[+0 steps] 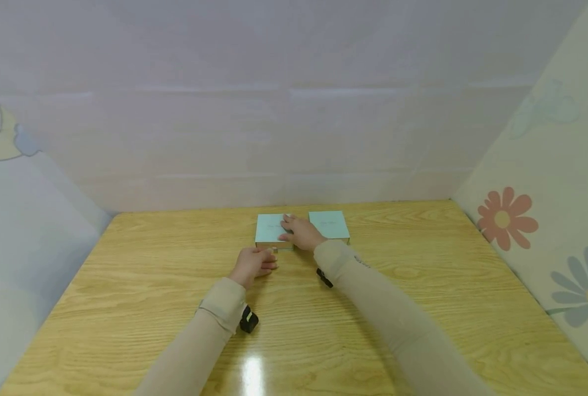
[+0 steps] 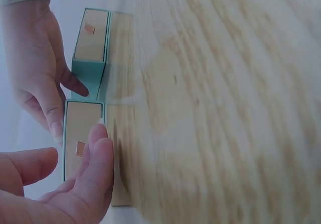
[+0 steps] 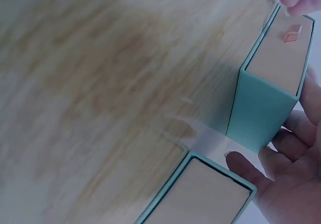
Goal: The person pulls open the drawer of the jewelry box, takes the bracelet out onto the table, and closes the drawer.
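Two pale teal boxes with beige fronts rest side by side near the table's far edge: a left box [image 1: 268,225] and a right box [image 1: 330,223]. My right hand [image 1: 302,232] lies over the right part of the left box, fingers on its top; its thumb [image 3: 246,169] sits by the gap between the boxes. Just in front of the left box is my left hand [image 1: 253,265], thumb and fingers apart. In the left wrist view its fingertips are close to the beige front [image 2: 83,118] and small pull tab [image 2: 80,148]; contact cannot be made out.
The wood-grain table [image 1: 407,308] meets a pale back wall [image 1: 284,137]. A side wall with printed flowers [image 1: 503,220] stands on the right, another pale wall [image 1: 36,236] on the left. Black straps [image 1: 248,319] hang at the wrists.
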`<state>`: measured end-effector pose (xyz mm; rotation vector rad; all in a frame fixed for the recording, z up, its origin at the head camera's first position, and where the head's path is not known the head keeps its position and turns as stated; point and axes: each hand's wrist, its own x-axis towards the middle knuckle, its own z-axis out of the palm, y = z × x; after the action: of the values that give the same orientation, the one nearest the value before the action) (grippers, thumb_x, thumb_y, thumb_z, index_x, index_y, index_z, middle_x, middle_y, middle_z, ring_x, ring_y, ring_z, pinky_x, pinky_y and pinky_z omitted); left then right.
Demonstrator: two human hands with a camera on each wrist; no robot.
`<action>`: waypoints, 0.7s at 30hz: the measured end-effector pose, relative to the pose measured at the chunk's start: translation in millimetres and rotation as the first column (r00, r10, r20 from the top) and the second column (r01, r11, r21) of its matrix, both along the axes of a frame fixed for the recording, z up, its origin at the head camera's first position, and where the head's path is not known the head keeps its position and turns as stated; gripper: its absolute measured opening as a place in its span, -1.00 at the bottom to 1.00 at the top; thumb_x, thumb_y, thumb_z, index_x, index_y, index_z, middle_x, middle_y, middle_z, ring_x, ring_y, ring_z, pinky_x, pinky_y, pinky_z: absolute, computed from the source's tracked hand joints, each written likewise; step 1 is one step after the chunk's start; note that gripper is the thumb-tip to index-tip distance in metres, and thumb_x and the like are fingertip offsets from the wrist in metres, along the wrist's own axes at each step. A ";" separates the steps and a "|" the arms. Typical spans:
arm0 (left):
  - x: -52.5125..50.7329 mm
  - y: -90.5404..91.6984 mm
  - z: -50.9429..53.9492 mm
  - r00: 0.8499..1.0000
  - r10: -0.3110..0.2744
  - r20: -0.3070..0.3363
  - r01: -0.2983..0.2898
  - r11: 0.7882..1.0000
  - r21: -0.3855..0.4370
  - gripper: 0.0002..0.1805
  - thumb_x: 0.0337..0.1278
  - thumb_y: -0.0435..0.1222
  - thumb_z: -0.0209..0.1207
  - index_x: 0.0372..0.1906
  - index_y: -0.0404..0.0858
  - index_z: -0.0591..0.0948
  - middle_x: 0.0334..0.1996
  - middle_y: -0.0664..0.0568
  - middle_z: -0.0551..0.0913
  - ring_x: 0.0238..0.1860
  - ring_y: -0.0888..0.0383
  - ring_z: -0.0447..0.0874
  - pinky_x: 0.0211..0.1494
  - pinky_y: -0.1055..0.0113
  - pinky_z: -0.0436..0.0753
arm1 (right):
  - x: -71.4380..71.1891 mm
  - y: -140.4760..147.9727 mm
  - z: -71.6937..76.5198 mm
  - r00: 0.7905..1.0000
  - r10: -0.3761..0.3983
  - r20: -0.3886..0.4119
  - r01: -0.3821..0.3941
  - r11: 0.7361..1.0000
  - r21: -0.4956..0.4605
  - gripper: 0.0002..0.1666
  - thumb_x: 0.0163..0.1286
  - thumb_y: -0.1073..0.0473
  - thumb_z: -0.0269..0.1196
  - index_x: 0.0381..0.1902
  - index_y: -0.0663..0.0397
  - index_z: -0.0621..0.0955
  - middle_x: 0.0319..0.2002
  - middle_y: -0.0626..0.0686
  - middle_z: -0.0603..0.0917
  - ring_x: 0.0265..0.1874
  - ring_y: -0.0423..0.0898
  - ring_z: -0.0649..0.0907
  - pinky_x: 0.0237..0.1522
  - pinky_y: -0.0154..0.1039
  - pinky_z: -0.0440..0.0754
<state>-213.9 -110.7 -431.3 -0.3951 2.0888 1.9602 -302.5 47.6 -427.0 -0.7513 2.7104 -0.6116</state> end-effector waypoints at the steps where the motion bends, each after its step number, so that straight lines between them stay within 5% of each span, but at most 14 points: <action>1: -0.7 0.0 -0.8 1.000 0.001 0.002 -0.001 1.000 0.009 -0.62 0.45 -0.35 0.01 0.12 -0.63 0.48 -0.04 -0.37 0.62 -0.22 0.05 0.72 -0.11 0.28 0.70 | 0.2 0.0 -0.3 1.000 -0.002 0.004 0.002 1.000 -0.007 -0.27 0.47 -0.02 0.12 0.44 0.22 0.23 0.49 0.14 0.08 0.48 0.07 0.04 0.46 -0.05 0.07; 12: -8.2 5.4 -2.0 0.999 0.004 0.034 -0.006 0.998 0.056 -0.63 0.48 -0.35 -0.03 0.17 -0.57 0.47 0.03 -0.37 0.59 -0.10 -0.03 0.72 -0.09 0.28 0.70 | 1.1 -0.5 -4.8 1.000 -0.001 -0.021 0.000 1.000 -0.017 -0.28 0.47 -0.01 0.11 0.43 0.25 0.25 0.49 0.16 0.08 0.47 0.11 0.04 0.45 -0.01 0.06; 21: -12.4 6.2 -4.4 0.999 0.027 0.039 -0.030 0.997 0.071 -0.64 0.48 -0.37 -0.04 0.15 -0.60 0.47 0.00 -0.38 0.61 -0.31 0.13 0.72 -0.20 0.33 0.72 | 1.9 -0.6 -4.1 1.000 -0.006 -0.016 0.006 0.999 -0.031 -0.28 0.47 -0.01 0.11 0.44 0.26 0.24 0.49 0.17 0.08 0.48 0.10 0.03 0.46 -0.02 0.04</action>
<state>-226.4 -104.5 -435.7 -0.4461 1.9946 2.0204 -300.7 46.9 -431.1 -0.7594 2.7244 -0.6533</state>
